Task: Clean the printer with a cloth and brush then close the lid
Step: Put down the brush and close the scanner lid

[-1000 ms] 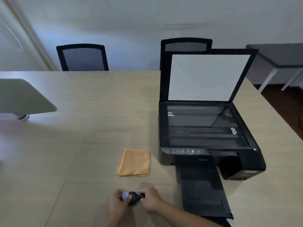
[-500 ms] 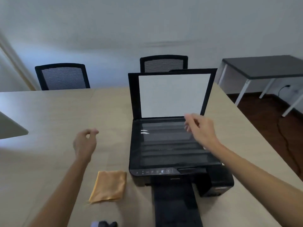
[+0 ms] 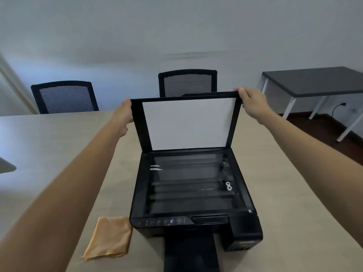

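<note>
A black printer [image 3: 196,222] stands on the wooden table with its scanner lid [image 3: 186,122] raised upright, white underside facing me. My left hand [image 3: 123,114] grips the lid's upper left corner. My right hand [image 3: 251,103] grips its upper right corner. The scanner glass [image 3: 188,183] lies exposed below. An orange cloth [image 3: 110,237] lies flat on the table just left of the printer's front. The brush is out of view.
The printer's output tray [image 3: 190,252] sticks out toward me. Two black mesh chairs [image 3: 64,97] [image 3: 187,82] stand behind the table. A dark side table [image 3: 318,79] is at the right, and a grey object's corner [image 3: 5,165] shows at the left edge.
Both hands left the small black brush at the near table edge, rose past the printer, and now hold the lid's top corners. My view has shifted closer and centred on the printer.
</note>
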Demonstrator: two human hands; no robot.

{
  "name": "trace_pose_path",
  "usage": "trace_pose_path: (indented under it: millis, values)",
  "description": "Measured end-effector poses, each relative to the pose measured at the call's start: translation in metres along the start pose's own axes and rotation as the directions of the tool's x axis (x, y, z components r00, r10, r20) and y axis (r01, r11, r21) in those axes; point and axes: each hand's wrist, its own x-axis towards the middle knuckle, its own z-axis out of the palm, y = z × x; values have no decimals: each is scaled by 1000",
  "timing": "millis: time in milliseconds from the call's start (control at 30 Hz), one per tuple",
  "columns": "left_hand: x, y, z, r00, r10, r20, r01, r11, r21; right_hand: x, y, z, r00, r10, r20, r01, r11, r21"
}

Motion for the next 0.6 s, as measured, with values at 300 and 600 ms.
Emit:
trace_pose_path:
  millis: [300, 600]
  values:
    - [-101, -65, -29, 996, -77, 49, 84, 987, -136, -133, 51, -10, 989, -145, -37, 147, 988, 50]
    - [-157, -169, -21, 999, -33, 43, 21, 966, 257, -266, 125, 33, 972, -234, 18, 235, 971, -45]
